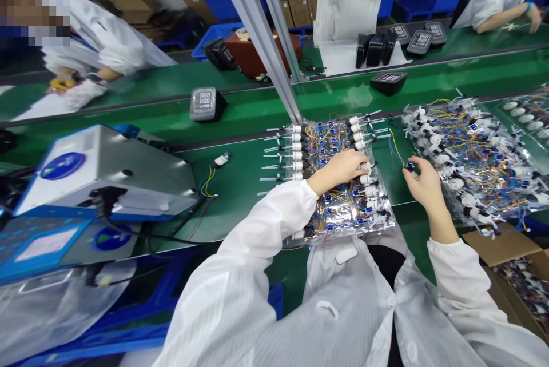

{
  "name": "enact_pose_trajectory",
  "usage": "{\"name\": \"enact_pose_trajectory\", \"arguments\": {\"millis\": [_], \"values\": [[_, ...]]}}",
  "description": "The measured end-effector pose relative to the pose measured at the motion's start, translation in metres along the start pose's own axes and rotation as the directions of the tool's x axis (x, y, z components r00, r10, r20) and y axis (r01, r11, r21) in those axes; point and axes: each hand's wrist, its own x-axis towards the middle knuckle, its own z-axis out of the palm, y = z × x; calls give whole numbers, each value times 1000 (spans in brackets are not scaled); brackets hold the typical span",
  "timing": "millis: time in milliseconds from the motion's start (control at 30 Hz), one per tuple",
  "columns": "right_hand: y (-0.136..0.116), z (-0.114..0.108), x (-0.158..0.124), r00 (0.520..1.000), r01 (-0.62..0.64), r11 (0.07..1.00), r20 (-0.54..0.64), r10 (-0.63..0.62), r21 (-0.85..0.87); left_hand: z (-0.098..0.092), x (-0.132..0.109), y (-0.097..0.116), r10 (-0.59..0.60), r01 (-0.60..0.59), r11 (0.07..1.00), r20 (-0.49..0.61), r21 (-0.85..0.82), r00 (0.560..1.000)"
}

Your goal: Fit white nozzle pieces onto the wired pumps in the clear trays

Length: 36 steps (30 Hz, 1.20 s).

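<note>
My left hand point(343, 168) reaches over a clear plastic tray point(343, 230) on the green bench. Its fingers are closed on a small white cylindrical part point(364, 168) in the tray's right column. Rows of similar white parts point(297, 156), with white cable ties sticking out and blue circuit boards on coloured wires between them, fill the tray. To the right of the tray, my right hand point(424, 183) pinches a small blue circuit board point(410, 166). Thin coloured wires point(397, 147) run from it up and left. My fingers partly hide both held pieces.
A second loaded tray point(476, 150) lies to the right, above an open cardboard box point(506, 247). A blue-and-silver instrument point(128, 178) stands left, near a loose wired part point(222, 160). Display units point(203, 104) sit on the green conveyor point(257, 105). A metal post point(257, 30) rises behind; co-workers sit opposite.
</note>
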Motion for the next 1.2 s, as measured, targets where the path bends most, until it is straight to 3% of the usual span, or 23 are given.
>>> {"name": "enact_pose_trajectory", "arguments": {"millis": [133, 233, 400, 500, 600, 700, 800, 900, 1000, 1133, 1200], "values": [[2, -2, -12, 995, 28, 993, 103, -17, -111, -9, 5, 13, -62, 57, 993, 46, 103, 997], [4, 0, -20, 992, 29, 985, 127, -7, -173, -16, 4, 15, 8, -8, 1000, 20, 18, 1000], [4, 8, -25, 985, -35, 974, 156, 71, -223, -27, -13, 8, 136, -125, 984, 83, -126, 987], [1, 11, -23, 970, -210, 978, 125, 209, -8, -33, -24, 14, 121, -117, 979, 19, -165, 992], [-11, 7, -19, 921, -387, 831, 121, 371, 399, -43, -29, 29, 59, -79, 973, -98, -215, 993], [-35, -3, -13, 890, -398, 585, 142, 434, 707, -53, -21, 49, -7, -32, 941, -113, -336, 994], [-68, -16, -11, 906, -315, 473, 113, 408, 823, -57, -4, 71, -45, 38, 827, 1, -561, 999], [-99, -29, -16, 955, -182, 544, 16, 295, 819, -55, 12, 91, -27, 55, 671, 50, -739, 998], [-115, -42, -25, 992, -32, 706, -61, 106, 707, -54, 17, 103, -46, 9, 593, -22, -805, 999], [-101, -42, -23, 970, 59, 868, -234, 66, 492, -67, 5, 109, -69, -33, 525, -81, -851, 994], [-85, -29, -16, 974, 51, 911, -220, 44, 409, -80, -5, 115, -33, -23, 562, -50, -827, 998]]}}
